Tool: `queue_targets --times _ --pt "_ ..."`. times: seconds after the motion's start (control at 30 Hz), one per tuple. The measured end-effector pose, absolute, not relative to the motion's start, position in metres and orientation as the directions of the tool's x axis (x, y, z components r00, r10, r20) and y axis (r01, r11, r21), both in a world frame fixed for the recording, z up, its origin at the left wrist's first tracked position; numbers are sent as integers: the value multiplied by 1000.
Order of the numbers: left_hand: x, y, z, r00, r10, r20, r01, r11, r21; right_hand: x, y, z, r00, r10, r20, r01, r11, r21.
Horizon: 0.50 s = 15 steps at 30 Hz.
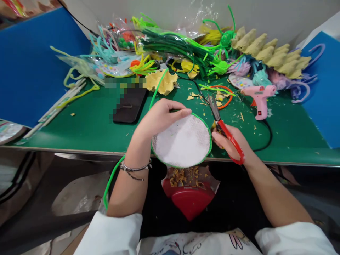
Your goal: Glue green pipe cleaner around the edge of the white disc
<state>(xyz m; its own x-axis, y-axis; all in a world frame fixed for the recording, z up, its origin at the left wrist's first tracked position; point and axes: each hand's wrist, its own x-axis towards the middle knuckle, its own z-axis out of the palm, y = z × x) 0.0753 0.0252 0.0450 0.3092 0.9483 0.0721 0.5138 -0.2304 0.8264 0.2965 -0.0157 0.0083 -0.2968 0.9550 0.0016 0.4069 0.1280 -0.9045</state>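
My left hand (164, 118) is closed on the upper left rim of a white round disc (183, 145), its thumb lying along the top. Bright green pipe cleaner (209, 132) runs around the disc's edge, and a loose green end (159, 86) sticks up behind the hand. Another green length (113, 180) hangs beside my left forearm. My right hand (236, 138) grips red-handled scissors (223, 128) just right of the disc. Their blades point up and away, and look nearly closed. The disc is tilted towards me over the table's front edge.
A pink glue gun (260, 97) stands at right, its black cord trailing. Egg-carton pieces (162, 83), a black phone (130, 106) and a heap of pipe cleaners (172, 46) lie behind. Blue panels (39, 67) flank the green table (87, 131). Below sits a red container (192, 200) with scraps.
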Motion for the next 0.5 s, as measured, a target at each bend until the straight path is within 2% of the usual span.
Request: queue_targets --times 0.1,0.3,0.5 --pt "79 33 34 249 966 69 555 -201 807 300 -14 8 -263 965 -3 354 94 -930" --pt "76 40 28 70 985 158 541 -171 824 311 -3 1 -160 987 -27 275 18 -961" --pt "74 38 28 8 986 167 518 -147 843 315 8 3 -62 998 0 436 27 -899"
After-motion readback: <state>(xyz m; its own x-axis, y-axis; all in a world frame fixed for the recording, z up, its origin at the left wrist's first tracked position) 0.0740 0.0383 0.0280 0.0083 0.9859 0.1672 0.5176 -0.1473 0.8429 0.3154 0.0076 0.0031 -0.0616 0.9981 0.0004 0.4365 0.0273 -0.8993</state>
